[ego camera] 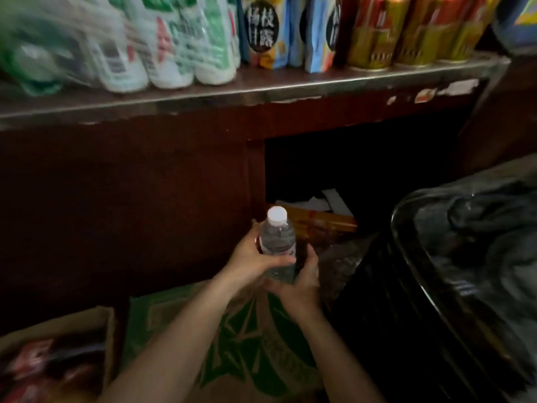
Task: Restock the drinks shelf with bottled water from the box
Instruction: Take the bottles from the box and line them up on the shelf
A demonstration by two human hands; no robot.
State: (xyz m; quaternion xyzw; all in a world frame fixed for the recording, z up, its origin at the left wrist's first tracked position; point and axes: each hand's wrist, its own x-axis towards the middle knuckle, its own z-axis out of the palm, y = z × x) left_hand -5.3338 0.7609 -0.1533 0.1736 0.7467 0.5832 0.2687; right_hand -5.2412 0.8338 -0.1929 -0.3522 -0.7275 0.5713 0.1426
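Box (247, 338): green-printed cardboard, lying below the forearms
Left hand (252, 258): fingers curled round the bottle's middle
Right hand (299, 282): fingers wrapped under its base
Water bottle (277, 238): held upright, white-capped, above the box
Shelf (261, 88): stocked with green-labelled bottles (180, 45)

On the upper level, blue and orange drink cartons (266, 30) with black oval labels stand upright in a row, and just to their right stand red and gold cans (406, 30), close together. A torn white sticker (459, 87) clings to the dark red panel beneath them. Lower down, a dark opening (363, 164) in the cabinet front shows an orange packet (325, 223) with white papers (337, 200) lying behind it. At the right, a black plastic bag (476, 242) bulges over the rim of a dark bin. At the lower left corner sits an open cardboard carton (58, 359) with red-wrapped goods inside, blurred.
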